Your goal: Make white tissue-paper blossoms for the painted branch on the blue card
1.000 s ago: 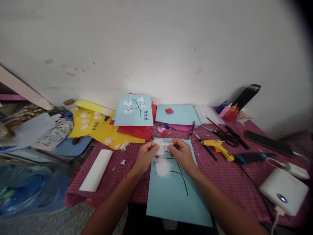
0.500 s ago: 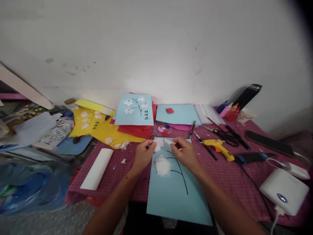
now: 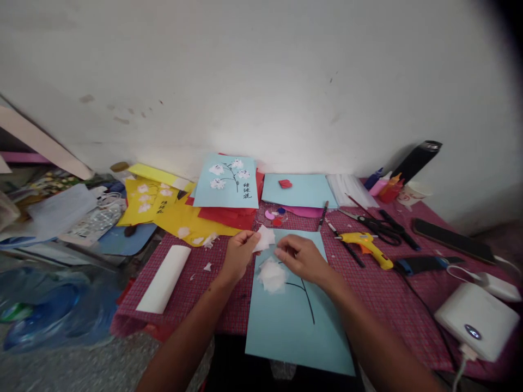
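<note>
My left hand (image 3: 241, 251) pinches white tissue paper (image 3: 265, 238) above the top edge of a light blue sheet (image 3: 281, 337). Curled over the sheet's upper part, my right hand (image 3: 300, 257) has its fingertips together; whatever may be in them is hidden. Just below its fingertips, a layered white tissue flower (image 3: 272, 276) lies on the sheet. A black drawn stem (image 3: 308, 302) with branches runs down the sheet, its top covered by my right hand.
A finished blue flower picture (image 3: 226, 182) rests on red sheets at the back. Rolled white paper (image 3: 164, 279) lies left. To the right are a yellow glue gun (image 3: 363, 245), scissors (image 3: 384, 228), a black phone (image 3: 453, 239) and a white power bank (image 3: 476, 321). A dark bottle (image 3: 417, 160) leans behind.
My right hand has moved down and slightly left, away from the tissue in my left hand, to the flower's upper edge. The small white piece it held no longer shows.
</note>
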